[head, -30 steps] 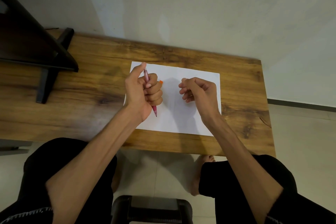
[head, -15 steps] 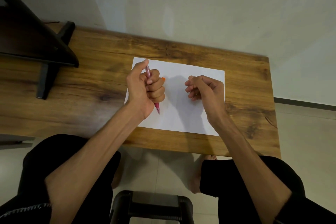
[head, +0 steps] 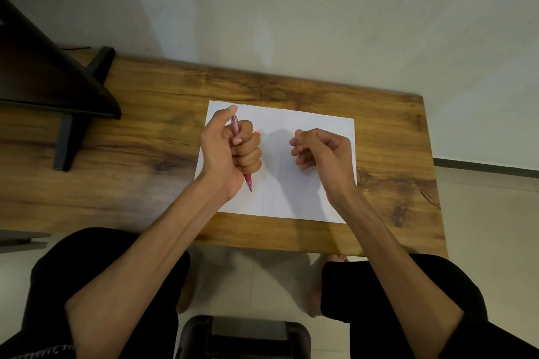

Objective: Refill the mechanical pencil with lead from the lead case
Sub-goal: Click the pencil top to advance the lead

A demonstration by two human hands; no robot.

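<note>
My left hand (head: 230, 151) grips the pink mechanical pencil (head: 248, 181) in a fist over the white paper (head: 280, 192). The pencil's dark tip points back toward me and its top end sits under my raised thumb. A small orange piece (head: 257, 133) peeks out behind the left fingers; what it is cannot be told. My right hand (head: 323, 154) hovers over the paper's right half, a hand's width from the left. Its fingers are curled with thumb and fingertips close together, and nothing shows between them. No lead case is visible.
The paper lies on a wooden table (head: 145, 160) against a pale wall. A dark stand (head: 67, 102) occupies the table's left end. My knees and a dark stool (head: 245, 335) are below the table's near edge.
Both hands keep the same poses and grips. Only the view has shifted slightly.
</note>
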